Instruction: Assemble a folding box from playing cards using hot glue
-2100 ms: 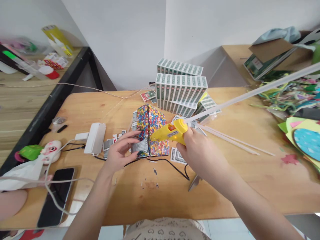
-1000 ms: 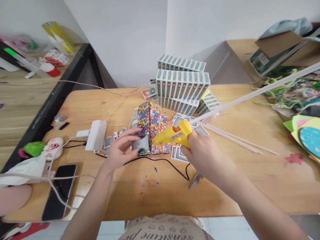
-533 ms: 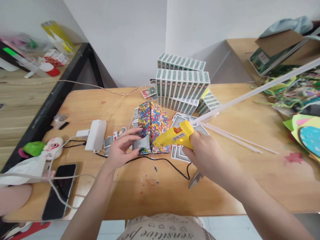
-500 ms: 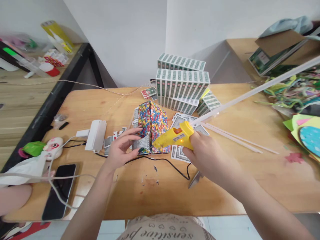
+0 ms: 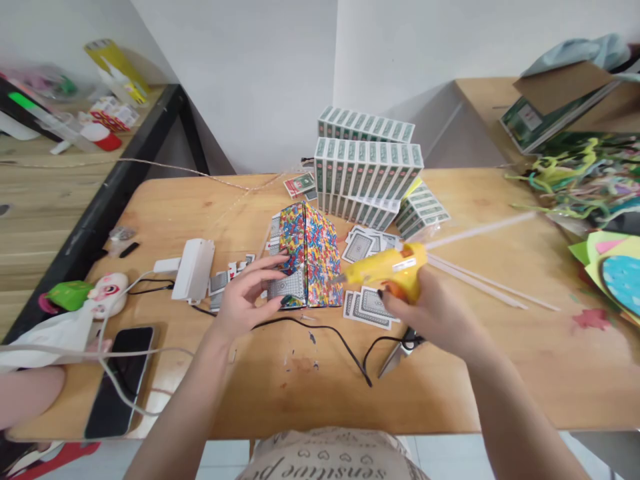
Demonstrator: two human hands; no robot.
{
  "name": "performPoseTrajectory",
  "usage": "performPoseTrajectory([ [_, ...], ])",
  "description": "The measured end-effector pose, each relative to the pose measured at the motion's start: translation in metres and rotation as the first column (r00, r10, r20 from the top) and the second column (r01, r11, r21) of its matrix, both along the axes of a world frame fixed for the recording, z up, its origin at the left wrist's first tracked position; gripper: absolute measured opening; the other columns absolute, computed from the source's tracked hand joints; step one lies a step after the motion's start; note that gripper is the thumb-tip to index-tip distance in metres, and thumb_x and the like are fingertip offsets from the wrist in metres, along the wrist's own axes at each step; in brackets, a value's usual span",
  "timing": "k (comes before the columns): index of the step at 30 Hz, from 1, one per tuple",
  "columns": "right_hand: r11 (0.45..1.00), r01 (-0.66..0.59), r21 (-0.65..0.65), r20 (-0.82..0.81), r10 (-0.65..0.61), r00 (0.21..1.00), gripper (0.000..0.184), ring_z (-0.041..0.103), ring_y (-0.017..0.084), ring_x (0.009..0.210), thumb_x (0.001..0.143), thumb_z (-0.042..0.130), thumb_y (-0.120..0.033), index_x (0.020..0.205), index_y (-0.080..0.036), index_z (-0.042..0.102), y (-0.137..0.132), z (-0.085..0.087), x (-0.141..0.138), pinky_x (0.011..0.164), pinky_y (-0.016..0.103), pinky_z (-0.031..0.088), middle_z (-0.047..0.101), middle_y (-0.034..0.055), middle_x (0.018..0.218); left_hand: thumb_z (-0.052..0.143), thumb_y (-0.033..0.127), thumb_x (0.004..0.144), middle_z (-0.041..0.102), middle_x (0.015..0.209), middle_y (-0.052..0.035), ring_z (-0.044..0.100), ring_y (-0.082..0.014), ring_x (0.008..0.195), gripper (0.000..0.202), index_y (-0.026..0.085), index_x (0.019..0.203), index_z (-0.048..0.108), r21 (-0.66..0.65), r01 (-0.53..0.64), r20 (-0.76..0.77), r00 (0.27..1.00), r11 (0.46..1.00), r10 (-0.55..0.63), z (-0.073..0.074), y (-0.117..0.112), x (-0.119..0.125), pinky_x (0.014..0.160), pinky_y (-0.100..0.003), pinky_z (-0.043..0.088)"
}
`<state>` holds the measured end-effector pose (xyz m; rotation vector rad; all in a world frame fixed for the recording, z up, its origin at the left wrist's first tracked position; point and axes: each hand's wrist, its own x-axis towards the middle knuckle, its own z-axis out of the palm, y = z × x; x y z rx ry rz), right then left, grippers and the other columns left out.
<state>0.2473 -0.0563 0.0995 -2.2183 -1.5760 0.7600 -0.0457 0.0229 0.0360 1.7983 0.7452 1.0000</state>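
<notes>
A yellow hot glue gun (image 5: 377, 268) is gripped in my right hand (image 5: 443, 310), with a long glue stick (image 5: 480, 229) out of its back. Its nozzle points left, by the right half of a folded piece covered in a bright multicoloured pattern (image 5: 323, 257). My left hand (image 5: 249, 290) pinches a grey-backed playing card (image 5: 287, 285) between thumb and fingers, at the lower left part of the patterned piece. More playing cards (image 5: 367, 308) lie under and beside the glue gun. The gun's black cord (image 5: 320, 325) runs across the table.
Stacked card boxes (image 5: 367, 167) stand behind the patterned piece. Scissors (image 5: 397, 353) and loose glue sticks (image 5: 480, 283) lie at right. At left are a white power strip (image 5: 193, 270), a phone (image 5: 120, 380) and a squishy toy (image 5: 110, 295). Coloured scraps (image 5: 585, 177) pile up far right.
My right hand has drawn the glue gun to the right, off the card's edge, and the long glue stick swung lower. My left hand has stayed on the card.
</notes>
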Motion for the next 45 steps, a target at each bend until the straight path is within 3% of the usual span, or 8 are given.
performPoseTrajectory([
  [2, 0.995, 0.093, -0.042, -0.146, -0.098, 0.984, 0.023, 0.053, 0.013, 0.051, 0.074, 0.054, -0.043, 0.074, -0.021, 0.047, 0.003, -0.018, 0.011, 0.049, 0.023, 0.038, 0.053, -0.0039, 0.057, 0.069, 0.017, 0.077, 0.058, 0.128, -0.0155, 0.051, -0.0302, 0.126, 0.029, 0.022, 0.106, 0.067, 0.013, 0.001, 0.0, 1.0, 1.0, -0.001, 0.002, -0.001, 0.0, 0.089, -0.04, 0.055],
  [6, 0.97, 0.24, -0.042, 0.055, -0.237, 0.97, 0.027, 0.059, 0.018, 0.064, 0.072, 0.055, -0.045, 0.079, -0.019, 0.054, 0.009, -0.061, 0.012, 0.059, 0.028, 0.045, 0.057, -0.0004, 0.067, 0.068, 0.013, 0.077, 0.063, 0.112, -0.0115, 0.055, -0.03, 0.122, 0.032, 0.024, 0.107, 0.066, 0.085, -0.004, -0.04, 0.999, 0.996, 0.008, 0.007, -0.002, 0.0, 0.096, -0.045, 0.051],
  [13, 0.92, 0.384, 0.082, 0.241, -0.392, 0.888, 0.056, 0.049, 0.043, 0.107, 0.071, 0.06, -0.051, 0.104, -0.006, 0.05, 0.01, -0.104, -0.016, 0.077, 0.056, 0.042, 0.053, 0.0289, 0.109, 0.063, 0.011, 0.081, 0.063, 0.107, -0.0073, 0.058, -0.0275, 0.116, 0.036, 0.029, 0.112, 0.064, 0.275, -0.009, -0.203, 0.977, 0.961, 0.067, 0.02, -0.006, 0.0, 0.097, -0.046, 0.049],
  [17, 0.907, 0.351, 0.234, 0.251, -0.405, 0.879, 0.057, 0.046, 0.039, 0.106, 0.073, 0.061, -0.051, 0.108, -0.007, 0.049, 0.007, -0.101, -0.02, 0.08, 0.054, 0.041, 0.051, 0.0251, 0.11, 0.058, 0.009, 0.084, 0.062, 0.105, -0.0062, 0.056, -0.0264, 0.118, 0.041, 0.033, 0.116, 0.065, 0.352, 0.015, -0.219, 0.973, 0.936, 0.067, 0.02, -0.007, -0.001, 0.096, -0.046, 0.051],
  [21, 0.867, 0.226, 0.444, -0.034, -0.236, 0.971, 0.028, 0.053, 0.021, 0.078, 0.083, 0.054, -0.041, 0.093, -0.015, 0.058, 0.007, -0.084, -0.036, 0.074, 0.037, 0.046, 0.056, 0.0081, 0.086, 0.055, 0.006, 0.085, 0.059, 0.112, -0.0074, 0.055, -0.0265, 0.12, 0.048, 0.035, 0.122, 0.061, 0.381, 0.005, -0.208, 0.975, 0.924, 0.08, 0.01, -0.01, -0.005, 0.097, -0.047, 0.05],
  [30, 0.98, 0.198, 0.035, -0.623, -0.134, 0.771, 0.067, 0.066, 0.024, 0.087, 0.075, 0.062, -0.058, 0.12, -0.009, 0.055, 0.026, -0.071, -0.079, 0.072, 0.036, 0.054, 0.066, 0.018, 0.112, 0.064, 0.01, 0.08, 0.068, 0.109, -0.0038, 0.059, -0.0228, 0.105, 0.043, 0.035, 0.116, 0.063, 0.549, -0.052, -0.262, 0.937, 0.834, 0.231, 0.007, -0.013, -0.009, 0.089, -0.043, 0.048],
  [42, 0.952, 0.298, -0.075, -0.882, -0.203, 0.426, 0.064, 0.063, 0.028, 0.109, 0.065, 0.075, -0.048, 0.115, -0.016, 0.053, 0.028, -0.075, -0.093, 0.092, 0.042, 0.052, 0.066, 0.0149, 0.117, 0.062, 0.008, 0.084, 0.07, 0.111, -0.0072, 0.066, -0.0169, 0.101, 0.033, 0.023, 0.112, 0.065, 0.61, -0.082, -0.172, 0.957, 0.788, 0.233, 0.004, -0.015, -0.002, 0.091, -0.034, 0.055],
  [45, 0.947, 0.314, -0.073, -0.885, -0.206, 0.417, 0.06, 0.064, 0.029, 0.109, 0.064, 0.077, -0.048, 0.111, -0.019, 0.056, 0.028, -0.075, -0.093, 0.093, 0.044, 0.052, 0.068, 0.0126, 0.115, 0.059, 0.008, 0.086, 0.069, 0.113, -0.007, 0.065, -0.0166, 0.103, 0.033, 0.023, 0.114, 0.064, 0.624, -0.049, -0.205, 0.953, 0.78, 0.225, 0.007, -0.015, -0.003, 0.093, -0.035, 0.055],
])
